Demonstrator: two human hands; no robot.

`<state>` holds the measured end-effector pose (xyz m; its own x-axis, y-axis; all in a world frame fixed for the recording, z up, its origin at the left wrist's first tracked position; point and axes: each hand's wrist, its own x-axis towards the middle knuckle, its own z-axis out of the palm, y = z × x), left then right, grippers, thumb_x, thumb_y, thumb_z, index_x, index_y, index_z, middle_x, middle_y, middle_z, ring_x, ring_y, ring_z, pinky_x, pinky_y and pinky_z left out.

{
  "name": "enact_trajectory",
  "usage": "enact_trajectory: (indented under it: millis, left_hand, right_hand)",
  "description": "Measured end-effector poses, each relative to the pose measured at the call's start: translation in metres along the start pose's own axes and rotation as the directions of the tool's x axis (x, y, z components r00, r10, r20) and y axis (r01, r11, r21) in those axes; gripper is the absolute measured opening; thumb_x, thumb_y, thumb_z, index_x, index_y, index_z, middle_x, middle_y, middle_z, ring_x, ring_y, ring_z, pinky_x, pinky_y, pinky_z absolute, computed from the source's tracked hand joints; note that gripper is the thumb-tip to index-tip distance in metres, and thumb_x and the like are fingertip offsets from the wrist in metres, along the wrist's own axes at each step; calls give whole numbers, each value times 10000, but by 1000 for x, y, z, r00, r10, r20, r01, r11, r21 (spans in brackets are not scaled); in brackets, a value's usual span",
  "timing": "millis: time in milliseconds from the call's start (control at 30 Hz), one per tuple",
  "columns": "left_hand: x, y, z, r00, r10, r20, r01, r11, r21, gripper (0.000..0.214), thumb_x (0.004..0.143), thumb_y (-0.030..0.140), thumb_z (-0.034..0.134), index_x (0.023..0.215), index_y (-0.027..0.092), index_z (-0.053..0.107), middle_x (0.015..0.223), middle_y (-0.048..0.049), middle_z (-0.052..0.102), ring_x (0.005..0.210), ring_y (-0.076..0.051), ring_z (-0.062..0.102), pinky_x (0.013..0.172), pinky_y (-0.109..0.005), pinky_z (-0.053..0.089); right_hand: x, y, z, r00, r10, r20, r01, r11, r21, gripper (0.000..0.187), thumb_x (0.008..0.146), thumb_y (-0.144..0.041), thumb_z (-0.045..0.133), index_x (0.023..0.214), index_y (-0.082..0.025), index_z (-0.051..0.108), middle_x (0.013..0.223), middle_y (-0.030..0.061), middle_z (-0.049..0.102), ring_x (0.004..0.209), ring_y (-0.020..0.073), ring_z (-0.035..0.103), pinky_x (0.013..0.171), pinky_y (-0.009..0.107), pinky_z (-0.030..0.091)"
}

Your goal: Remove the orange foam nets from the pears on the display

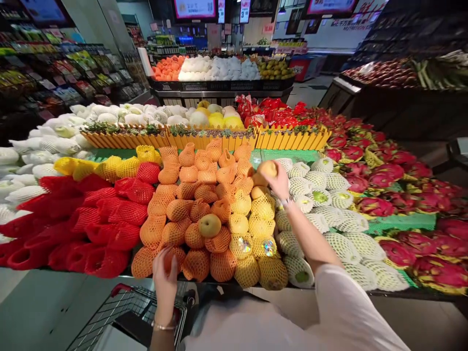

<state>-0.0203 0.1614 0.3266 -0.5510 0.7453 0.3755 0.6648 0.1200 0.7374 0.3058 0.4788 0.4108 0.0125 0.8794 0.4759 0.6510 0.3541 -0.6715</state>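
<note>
My right hand (278, 181) is closed around a bare, round, yellow-tan pear (268, 169) above the back of the yellow-netted fruit (262, 209). Low at the front edge, my left hand (165, 277) has its fingers curled on an orange foam net (168, 261); whether fruit is inside that net is hidden. Between the hands, another bare pear (209, 225) rests on top of the orange-netted fruit (178, 210). Some orange nets at the back look hollow or folded.
Red-netted fruit (126, 212) lies left, white-netted fruit (343, 247) and dragon fruit (387, 179) right. A low yellow picket fence (208, 140) crosses behind. Below the front edge stands a shopping cart (106, 312). Another fruit stand (219, 87) is farther back.
</note>
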Motion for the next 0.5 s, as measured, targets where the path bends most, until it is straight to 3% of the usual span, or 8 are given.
enact_trajectory:
  millis: [100, 200, 300, 367, 500]
  left_hand:
    - [11, 9, 11, 991, 130, 18, -130, 991, 2, 307, 893, 389, 493, 1069, 156, 587, 1065, -109, 632, 1061, -261, 582, 960, -470, 464]
    - [1, 16, 20, 986, 145, 81, -144, 989, -15, 283, 904, 341, 495, 1122, 174, 562, 1115, -105, 617, 1094, -238, 561, 975, -441, 456]
    - [-17, 21, 25, 979, 68, 192, -64, 998, -29, 294, 911, 321, 496, 1169, 188, 535, 1181, -107, 578, 1149, -231, 527, 1006, -441, 438]
    - [-25, 23, 26, 971, 30, 239, -21, 999, -39, 303, 913, 317, 497, 1186, 191, 524, 1207, -110, 555, 1173, -230, 510, 1029, -452, 420]
    - [-24, 24, 26, 963, 6, 270, 13, 998, -67, 312, 914, 324, 489, 1196, 193, 519, 1224, -112, 544, 1193, -236, 502, 1043, -463, 410]
  right_hand:
    - [69, 11, 32, 995, 89, 48, -84, 991, -105, 702, 713, -454, 694, 1290, -114, 483, 1250, 206, 506, 1094, 351, 539, 931, 496, 439]
    - [101, 29, 61, 972, 144, 187, -57, 912, -406, 703, 710, -450, 682, 1301, -133, 473, 1242, 215, 506, 1088, 368, 541, 950, 502, 404]
    - [107, 49, 78, 950, 112, 292, 65, 843, -534, 653, 751, -481, 617, 1282, -128, 475, 1213, 207, 540, 1151, 366, 496, 1050, 554, 264]
    - [105, 60, 83, 936, 128, 328, 76, 836, -543, 642, 779, -503, 571, 1286, -123, 469, 1190, 200, 563, 1160, 358, 488, 1075, 579, 189]
    - [101, 71, 82, 911, 144, 385, 69, 869, -490, 684, 765, -530, 570, 1310, -128, 471, 1215, 203, 554, 1190, 376, 455, 1083, 575, 167]
